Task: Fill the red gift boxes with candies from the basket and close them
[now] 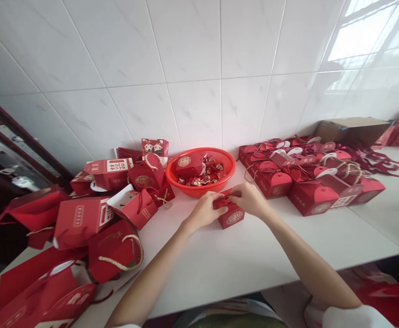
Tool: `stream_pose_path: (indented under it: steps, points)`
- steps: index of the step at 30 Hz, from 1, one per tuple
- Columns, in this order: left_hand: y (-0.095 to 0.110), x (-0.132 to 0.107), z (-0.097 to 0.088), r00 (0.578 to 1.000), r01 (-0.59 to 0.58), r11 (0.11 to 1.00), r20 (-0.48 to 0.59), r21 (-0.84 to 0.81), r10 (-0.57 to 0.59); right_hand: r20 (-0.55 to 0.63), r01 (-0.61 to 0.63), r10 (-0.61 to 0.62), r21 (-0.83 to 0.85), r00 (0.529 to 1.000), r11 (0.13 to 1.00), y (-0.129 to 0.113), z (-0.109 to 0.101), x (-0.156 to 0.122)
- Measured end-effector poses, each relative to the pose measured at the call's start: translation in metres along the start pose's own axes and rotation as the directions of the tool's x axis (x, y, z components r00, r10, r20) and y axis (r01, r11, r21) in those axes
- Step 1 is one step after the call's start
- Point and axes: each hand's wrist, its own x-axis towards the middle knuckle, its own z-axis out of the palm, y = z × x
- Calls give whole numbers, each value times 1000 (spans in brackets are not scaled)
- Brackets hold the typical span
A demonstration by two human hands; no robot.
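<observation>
Head view | left fingers (222,210), right fingers (236,198): part-closed, gripping cardboard box (233,220) | basket (189,190): round, perforated plastic

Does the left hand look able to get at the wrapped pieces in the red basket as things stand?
Probably, if the left hand lets go of the small red box; the open-topped basket sits just beyond, with wrapped pieces exposed.

Soft, fairly bright daylight; a window reflection (363,38) glares white on the glossy tiled wall (192,50) at upper right, the far left falls dark, and wide-angle distortion stretches the softened edges
</observation>
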Motion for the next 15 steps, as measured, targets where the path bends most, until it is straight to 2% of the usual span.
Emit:
stream_pose_path:
  steps: [2, 4, 7, 10, 13, 15]
  points:
    - [0, 0, 0, 999, -39, 999, 30, -24, 39, 9, 17, -17, 28, 1000, 999, -2, -2, 0]
    - [3, -1, -2, 994, -73, 993, 75, -98, 81, -28, 44, -40, 152, 999, 987, -4, -7, -1]
    - [11, -4, -9, 991, -90, 961, 75, -262, 113, -93, 61, -32, 328, 995, 943, -5, -28, -10]
    - [15, -8, -18, 994, -99, 946, 18, -308, 110, -173, 84, -21, 364, 985, 928, -1, -63, -31]
    - [11, -10, -22, 995, -70, 944, 40, -321, 87, -285, 73, 33, 351, 958, 934, 8, -107, -61]
    - [6, -12, -20, 996, -20, 926, 77, -377, 53, -377, 27, 115, 349, 919, 937, 17, -136, -82]
